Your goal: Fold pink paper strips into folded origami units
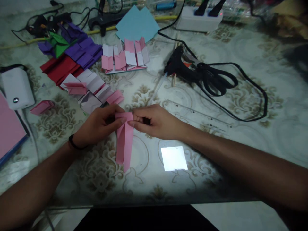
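A folded strip of pink paper (124, 141) hangs between my hands above the patterned table, its two long flaps pointing toward me. My left hand (99, 125) pinches its upper left edge, thumb in front. My right hand (154, 122) pinches the upper right edge the same way, with its fingers curled behind. Just beyond my left hand lie folded pink and white paper pieces (92, 85). Farther left rests a single small folded pink piece (42, 107).
Red (62, 67) and purple folded pieces (83, 53) lie at the back left, near another pink-and-white row (125, 57). Blue paper (137, 24) lies behind. A glue gun (180, 65) with coiled cable, a clear ruler (199, 114), a power strip (199, 19) and a power bank (18, 88) surround the workspace.
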The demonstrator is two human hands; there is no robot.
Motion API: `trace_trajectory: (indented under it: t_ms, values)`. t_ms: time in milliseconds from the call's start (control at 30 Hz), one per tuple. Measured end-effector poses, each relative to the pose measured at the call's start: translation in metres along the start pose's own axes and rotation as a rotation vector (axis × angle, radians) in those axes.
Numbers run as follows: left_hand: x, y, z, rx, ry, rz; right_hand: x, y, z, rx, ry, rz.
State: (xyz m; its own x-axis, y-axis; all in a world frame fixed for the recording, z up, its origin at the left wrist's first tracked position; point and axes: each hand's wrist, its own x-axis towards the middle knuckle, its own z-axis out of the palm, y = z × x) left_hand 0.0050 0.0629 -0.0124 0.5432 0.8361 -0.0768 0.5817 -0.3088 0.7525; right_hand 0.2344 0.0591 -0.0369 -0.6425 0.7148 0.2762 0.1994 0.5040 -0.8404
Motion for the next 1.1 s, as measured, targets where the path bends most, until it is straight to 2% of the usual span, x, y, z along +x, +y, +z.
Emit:
trace_trajectory:
  t_ms: [833,1100]
  values:
    - [-0.0007,-0.0039,0.0016,-0.051,-0.003,0.006,-0.0005,-0.0001,-0.0001,0.003,-0.003,0.001]
    - [-0.0008,-0.0045,0.0011,-0.048,0.005,0.045,-0.0003,-0.0008,0.0002,-0.006,-0.003,0.002]
